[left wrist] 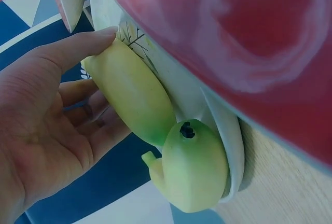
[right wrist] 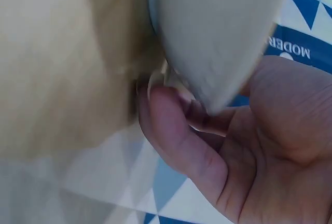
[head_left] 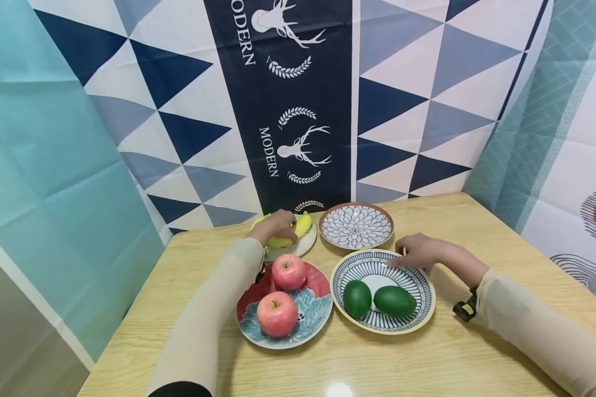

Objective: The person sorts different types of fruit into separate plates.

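Note:
At the back of the table my left hand (head_left: 278, 227) grips a yellow banana (left wrist: 132, 92), its thumb on one side and fingers behind. Another banana (left wrist: 194, 172) with a greenish end lies beside it. Both are at a small white plate (head_left: 305, 242) with thin dark sprigs. My right hand (head_left: 419, 252) holds the far right rim of a blue-and-white striped plate (head_left: 429, 309). In the right wrist view, curled fingers (right wrist: 171, 125) reach under that plate's edge. Two dark green oval fruits, one left (head_left: 356, 299) and one right (head_left: 395, 301), lie in it.
Below my left forearm stands a red-and-blue plate (head_left: 313, 322) bearing a rear apple (head_left: 289, 272) and a front apple (head_left: 277, 314). A brown-rimmed petal-patterned plate (head_left: 356, 226) sits at the back. Patterned fabric (head_left: 308, 82) hangs behind the wooden table (head_left: 179, 309).

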Demonstrator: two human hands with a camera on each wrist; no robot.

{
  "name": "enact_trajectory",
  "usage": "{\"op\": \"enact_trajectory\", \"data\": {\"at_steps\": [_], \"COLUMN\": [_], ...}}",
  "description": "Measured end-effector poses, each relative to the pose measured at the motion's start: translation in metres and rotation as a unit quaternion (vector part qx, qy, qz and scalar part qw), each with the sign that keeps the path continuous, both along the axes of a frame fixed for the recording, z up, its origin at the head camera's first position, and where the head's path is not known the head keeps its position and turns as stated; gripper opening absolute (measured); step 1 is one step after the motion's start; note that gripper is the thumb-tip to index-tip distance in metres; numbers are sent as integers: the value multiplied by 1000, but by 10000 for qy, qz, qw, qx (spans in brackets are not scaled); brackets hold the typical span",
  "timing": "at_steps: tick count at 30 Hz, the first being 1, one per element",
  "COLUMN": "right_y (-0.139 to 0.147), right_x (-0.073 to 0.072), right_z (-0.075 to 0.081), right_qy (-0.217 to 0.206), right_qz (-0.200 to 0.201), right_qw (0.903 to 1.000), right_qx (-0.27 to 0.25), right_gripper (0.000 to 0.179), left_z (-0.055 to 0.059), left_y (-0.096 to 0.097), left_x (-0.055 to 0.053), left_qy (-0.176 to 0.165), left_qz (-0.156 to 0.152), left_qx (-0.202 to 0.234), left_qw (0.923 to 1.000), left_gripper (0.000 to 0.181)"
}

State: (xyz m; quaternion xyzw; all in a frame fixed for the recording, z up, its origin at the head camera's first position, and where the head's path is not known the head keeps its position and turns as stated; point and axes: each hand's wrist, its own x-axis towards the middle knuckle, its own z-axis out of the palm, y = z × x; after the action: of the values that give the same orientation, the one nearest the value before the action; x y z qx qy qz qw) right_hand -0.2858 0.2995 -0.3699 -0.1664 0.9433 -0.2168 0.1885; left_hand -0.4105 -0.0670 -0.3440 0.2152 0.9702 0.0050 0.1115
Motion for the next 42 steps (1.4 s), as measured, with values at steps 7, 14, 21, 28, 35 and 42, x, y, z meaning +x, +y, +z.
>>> {"op": "enact_trajectory", "data": {"at_steps": [7, 14, 21, 28, 35, 42], "right_y": [14, 22, 22, 10, -2, -8], "right_x": [-24, -59, -92, -112, -120, -129], "right_z": [15, 14, 3, -3, -5, 1], "right_qy": [-172, 353, 1098, 815, 782, 764], "right_qz": [-488, -828, -1355, -1420, -1352, -1201], "right_qw": [9979, 9937, 9813, 9833, 9872, 9898], "right_qx": [-400, -673, -819, -799, -325, -86], "right_gripper": [39, 40, 33, 32, 25, 20], "left_z": [-3, -5, -5, -6, -9, -1], "left_y": [2, 2, 5, 5, 3, 5], "left_x": [-4, -4, -1, -1, -3, 2], "left_qy": [22, -27, 111, 131, 7, 120], "left_qz": [14, 49, -40, 54, 34, 123], "left_qx": [-21, 37, -9, -90, -39, -90], "left_qw": [10000, 10000, 9999, 9999, 10000, 9998], "left_gripper": [42, 39, 33, 34, 32, 29]}}
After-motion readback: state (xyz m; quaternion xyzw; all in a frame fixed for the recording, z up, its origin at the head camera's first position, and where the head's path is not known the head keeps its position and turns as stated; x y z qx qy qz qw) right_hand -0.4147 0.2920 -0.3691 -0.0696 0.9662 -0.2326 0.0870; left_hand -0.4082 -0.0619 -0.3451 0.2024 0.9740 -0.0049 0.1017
